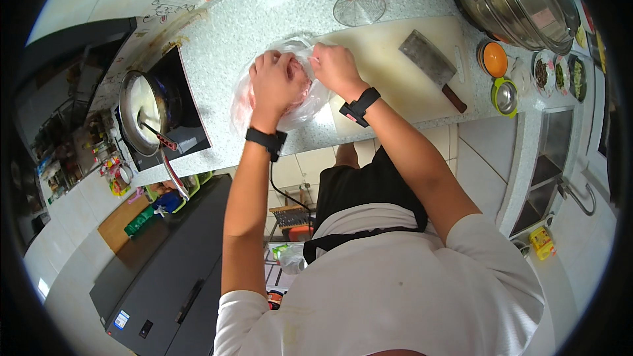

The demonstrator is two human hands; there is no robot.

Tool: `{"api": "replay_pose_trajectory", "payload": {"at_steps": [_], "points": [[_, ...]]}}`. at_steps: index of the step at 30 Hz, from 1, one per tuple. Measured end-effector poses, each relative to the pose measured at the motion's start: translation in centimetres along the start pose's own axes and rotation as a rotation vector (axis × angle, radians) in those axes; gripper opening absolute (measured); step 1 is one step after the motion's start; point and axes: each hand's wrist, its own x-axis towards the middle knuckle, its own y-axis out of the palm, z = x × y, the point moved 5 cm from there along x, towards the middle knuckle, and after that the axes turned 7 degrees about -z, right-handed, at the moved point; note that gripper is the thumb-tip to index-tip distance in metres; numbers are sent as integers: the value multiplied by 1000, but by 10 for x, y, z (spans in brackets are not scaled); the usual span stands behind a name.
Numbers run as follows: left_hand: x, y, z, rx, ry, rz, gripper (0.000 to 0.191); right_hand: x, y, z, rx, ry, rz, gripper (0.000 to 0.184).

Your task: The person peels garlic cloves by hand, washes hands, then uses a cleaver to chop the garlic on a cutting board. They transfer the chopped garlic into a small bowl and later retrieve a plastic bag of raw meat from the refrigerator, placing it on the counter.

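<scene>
Raw pink meat (299,84) lies in a clear plastic bag (242,104) on the speckled countertop, overlapping the left end of a white cutting board (381,79). My left hand (272,79) grips the meat from above, its fingers curled over the top; whether plastic lies between them I cannot tell. Close beside it, my right hand (339,66) is closed on a pinched part of the bag, at the meat's right side. A cleaver (429,59) with a wooden handle rests flat on the board, apart from both hands.
On the left, a wok (143,109) with whitish contents and a ladle (156,136) sits on a black cooktop (190,126). A wire skimmer (359,7) lies behind the board. Rightward are a large steamer pot (514,5), orange bowls (494,59) and small dishes (541,74) of chopped ingredients.
</scene>
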Motion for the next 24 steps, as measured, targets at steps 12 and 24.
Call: {"api": "replay_pose_trajectory", "payload": {"at_steps": [12,24], "points": [[34,23,42,-196,-241,513,35,4,4,-20,184,239,194,14],[29,31,37,-510,-199,429,30,-19,2,-35,150,368,48,6]]}}
